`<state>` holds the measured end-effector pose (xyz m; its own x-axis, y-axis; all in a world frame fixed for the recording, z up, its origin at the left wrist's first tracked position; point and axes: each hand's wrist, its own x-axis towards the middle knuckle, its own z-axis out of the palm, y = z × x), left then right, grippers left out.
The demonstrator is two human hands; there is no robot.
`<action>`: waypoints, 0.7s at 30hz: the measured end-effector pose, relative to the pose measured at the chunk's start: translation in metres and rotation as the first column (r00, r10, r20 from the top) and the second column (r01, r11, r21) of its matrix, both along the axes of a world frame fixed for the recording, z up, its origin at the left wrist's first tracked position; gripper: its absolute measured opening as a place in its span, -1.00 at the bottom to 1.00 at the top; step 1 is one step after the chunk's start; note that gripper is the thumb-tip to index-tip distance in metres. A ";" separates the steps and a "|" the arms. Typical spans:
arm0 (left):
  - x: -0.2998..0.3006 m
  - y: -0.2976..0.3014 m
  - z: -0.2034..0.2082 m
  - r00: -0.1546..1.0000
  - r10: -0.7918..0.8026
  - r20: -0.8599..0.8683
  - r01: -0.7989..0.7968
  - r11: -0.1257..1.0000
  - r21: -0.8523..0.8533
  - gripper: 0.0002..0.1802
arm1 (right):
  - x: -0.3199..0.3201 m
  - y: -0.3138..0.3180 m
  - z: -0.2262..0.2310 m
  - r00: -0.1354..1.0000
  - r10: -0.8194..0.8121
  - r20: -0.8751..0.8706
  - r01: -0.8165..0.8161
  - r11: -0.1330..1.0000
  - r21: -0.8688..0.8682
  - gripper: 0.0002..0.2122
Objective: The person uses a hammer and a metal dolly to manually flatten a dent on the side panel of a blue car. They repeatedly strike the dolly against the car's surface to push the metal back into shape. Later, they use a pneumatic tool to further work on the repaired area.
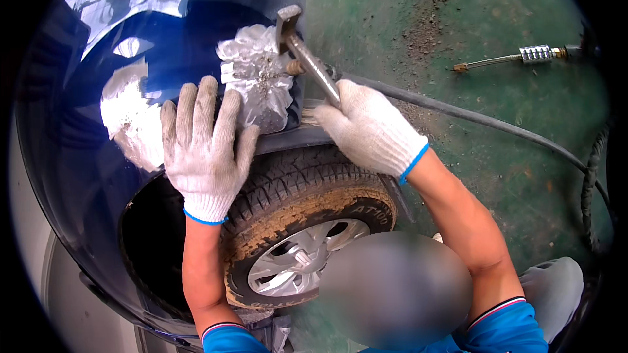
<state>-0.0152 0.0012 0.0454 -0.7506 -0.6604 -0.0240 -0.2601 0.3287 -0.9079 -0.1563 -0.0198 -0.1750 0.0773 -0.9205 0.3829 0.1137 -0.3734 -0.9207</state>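
My left hand (pixel 208 147), in a knitted white work glove, lies with its fingers spread on the dark blue car body (pixel 196 33), above the wheel arch. Around a bar-like metal shaft, my gloved right hand (pixel 376 127) is closed; it looks like a hammer (pixel 314 70), and its head is over the panel's edge. Two patches are sanded to bare, pale metal: a left patch (pixel 134 114) beside my left fingers, and a right patch (pixel 258 78) under the hammer head, with dark specks at its middle. A copper-coloured tip (pixel 296 67) shows beside the shaft.
Below my hands stands a muddy tyre (pixel 307 189) with a silver alloy rim (pixel 307 258). A thick grey cable (pixel 471 111) runs right across the green floor (pixel 510 176). A metal-ended hose (pixel 536 54) and scattered dirt (pixel 425 23) lie farther off. A blurred patch hides the lower middle.
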 end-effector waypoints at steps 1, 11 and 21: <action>0.000 0.001 0.000 1.000 0.009 0.002 -0.009 1.000 0.002 -0.40 | -0.004 0.002 0.000 0.998 -0.063 0.024 0.065 0.995 -0.077 -0.85; 0.004 -0.001 -0.001 1.000 -0.011 0.002 0.011 1.000 0.010 -0.38 | 0.001 0.003 -0.003 0.974 -0.223 0.032 0.223 0.931 -0.290 -0.84; 0.005 -0.002 -0.002 1.000 -0.018 -0.003 0.018 1.000 0.020 -0.41 | -0.004 0.005 0.002 0.967 -0.230 0.109 0.248 0.947 -0.205 -0.85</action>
<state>-0.0107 -0.0011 0.0433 -0.7624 -0.6462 -0.0349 -0.2563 0.3511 -0.9006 -0.1602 -0.0150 -0.1729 -0.1753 -0.8030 0.5696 0.0690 -0.5872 -0.8065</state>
